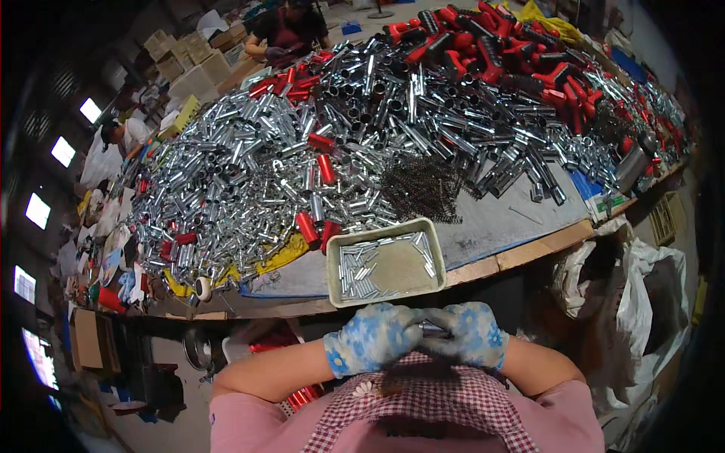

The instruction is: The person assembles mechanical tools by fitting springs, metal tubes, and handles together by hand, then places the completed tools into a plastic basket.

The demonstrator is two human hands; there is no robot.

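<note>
I saw both hands meet close to the chest, below the counter's (521, 257) edge. The left hand (371, 337) in its blue floral work glove and the right hand (470, 334) in a matching glove pressed against each other, and between them sat a small shiny metal tube (432, 329). Both grips were closed around that tube, the fingers curled tight, so only a short stretch of metal showed in the gap between the gloves.

Just above the hands, at the counter's near edge, stood a shallow rectangular beige tray (385, 296), tilted a little, with a scatter of small silver pins lying mostly along its left side. Behind the tray lay a dark tangle of thin wire springs (420, 187), and beyond that a broad heap of bright silver metal tubes (302, 151) mixed with red plastic sleeves (327, 169). A pile of red and black handles (491, 45) filled the far right. A white sack (642, 287) hung open beside the counter on the right. Another person sat at the far side.
</note>
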